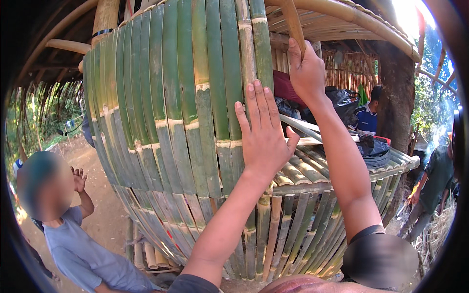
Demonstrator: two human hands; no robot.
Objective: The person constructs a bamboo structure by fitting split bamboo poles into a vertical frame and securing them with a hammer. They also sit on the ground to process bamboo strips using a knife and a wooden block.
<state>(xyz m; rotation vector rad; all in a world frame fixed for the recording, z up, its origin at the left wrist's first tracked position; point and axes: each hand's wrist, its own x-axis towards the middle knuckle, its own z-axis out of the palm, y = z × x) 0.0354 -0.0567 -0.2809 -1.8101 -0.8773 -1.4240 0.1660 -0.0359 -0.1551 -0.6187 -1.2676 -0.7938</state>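
So the big green bamboo wall [166,88] took up most of the view, split slats standing side by side and bulging toward the camera. It blocked a good chunk of whatever was behind it. Off its right side there was a bamboo counter [312,168], with black plastic bags [342,105] piled up behind and a dark coil [373,158] sitting near the outer end. A maroon thing [287,88] poked out right beside the wall's upper right edge, partly hidden, so I couldn't tell what it was. Further right of the wall stood a thick dark post [396,97], and a person in a blue shirt [365,119] was partly hidden next to it. To the left of the wall, a person in a grey-blue T-shirt [93,254] had one hand raised.

As for the pose, both arms reached up from below. The left hand [264,139] lay flat against the wall near its right edge, fingers pointing up and a little apart, thumb out to the right, nothing in its grip. The right hand [307,68] was higher, just right of the wall's top corner, wrapped around a brown wooden piece [293,22] that ran out of view at the top. The right forearm cut across in front of the counter and hid some of the stuff there.
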